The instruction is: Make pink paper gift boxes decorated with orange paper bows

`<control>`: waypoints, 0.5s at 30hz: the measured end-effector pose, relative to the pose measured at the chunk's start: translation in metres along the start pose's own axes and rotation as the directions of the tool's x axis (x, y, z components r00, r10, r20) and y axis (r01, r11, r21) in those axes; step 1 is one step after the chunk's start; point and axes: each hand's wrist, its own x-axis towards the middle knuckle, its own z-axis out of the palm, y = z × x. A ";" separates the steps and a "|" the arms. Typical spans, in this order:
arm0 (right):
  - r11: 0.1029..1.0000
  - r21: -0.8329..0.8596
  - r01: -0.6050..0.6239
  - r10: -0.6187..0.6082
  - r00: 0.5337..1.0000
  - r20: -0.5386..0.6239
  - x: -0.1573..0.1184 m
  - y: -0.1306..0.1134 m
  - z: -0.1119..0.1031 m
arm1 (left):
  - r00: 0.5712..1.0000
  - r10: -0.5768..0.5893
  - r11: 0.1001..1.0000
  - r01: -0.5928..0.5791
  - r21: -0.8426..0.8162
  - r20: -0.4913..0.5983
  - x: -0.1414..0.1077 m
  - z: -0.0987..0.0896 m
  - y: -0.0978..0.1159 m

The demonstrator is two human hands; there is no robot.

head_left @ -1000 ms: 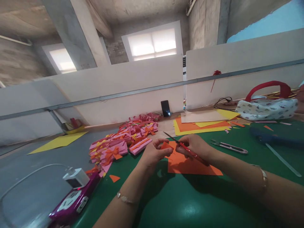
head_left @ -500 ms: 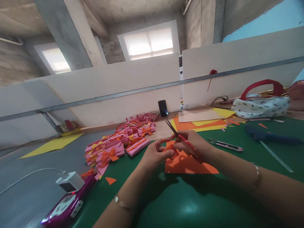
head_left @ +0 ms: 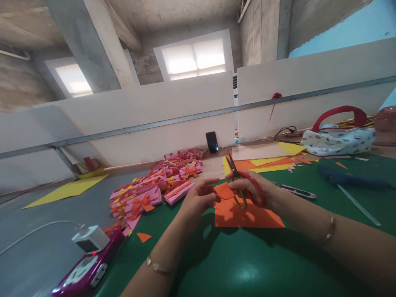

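My right hand holds scissors with one red and one yellow handle loop, the blades pointing up and slightly parted. Its fingertips also touch the right side of a small orange paper piece. At that piece's left edge is my left hand, its thumb and fingers pinching it. Below both hands an orange sheet lies flat on the green mat. Pink paper pieces with orange bows are heaped left of my left hand.
Snips and a blue glue gun lie at right, before a patterned bag. Coloured sheets are behind my hands. A phone leans on the partition; a purple power strip sits at front left.
The scissors have turned more upright, and their yellow loop now shows. The small orange piece is spread flatter between my hands. My left fingers have opened out a little.
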 end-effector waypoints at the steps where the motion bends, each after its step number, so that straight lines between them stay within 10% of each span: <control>1: 1.000 0.012 -0.002 0.002 1.000 0.004 0.000 -0.001 0.000 | 1.000 0.014 1.000 -0.014 0.020 0.009 0.000 0.000 0.000; 15: 0.996 -0.075 0.040 -0.041 0.999 -0.009 -0.001 0.000 0.002 | 0.997 -0.078 0.990 0.080 0.121 -0.019 0.003 0.000 -0.006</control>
